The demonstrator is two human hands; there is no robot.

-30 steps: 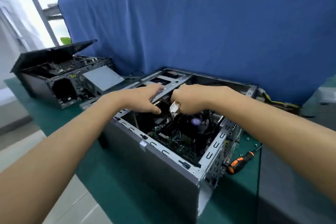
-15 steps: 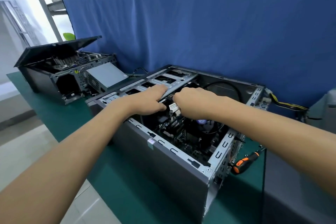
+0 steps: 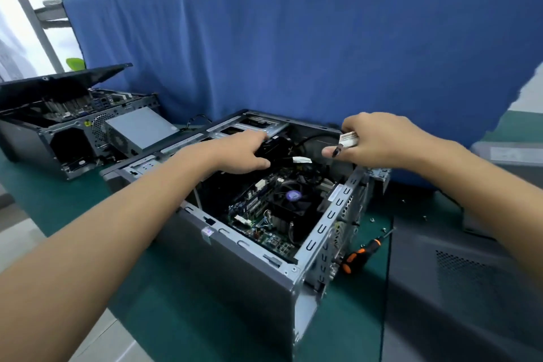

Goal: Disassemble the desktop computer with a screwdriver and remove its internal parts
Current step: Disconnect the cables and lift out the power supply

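Desktop computer: mid-table on green mat, side open, mobo + CPU fan showing.
L hand: in far end of case, fingers curled on black part.
R hand: above far-right rim, pinching white connector.
Handling: case prob. heavy, stiff; take by frame rails. Boards fragile, edges only; pull plugs by body, not wires.
Count: 2 PCs (2nd PC far left), 1 screwdriver right of case, 1 fan.

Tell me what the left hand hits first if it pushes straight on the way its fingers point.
The black part inside the computer case: the left hand seems to grip it, fingers above, thumb below. Depth is unclear beyond it.
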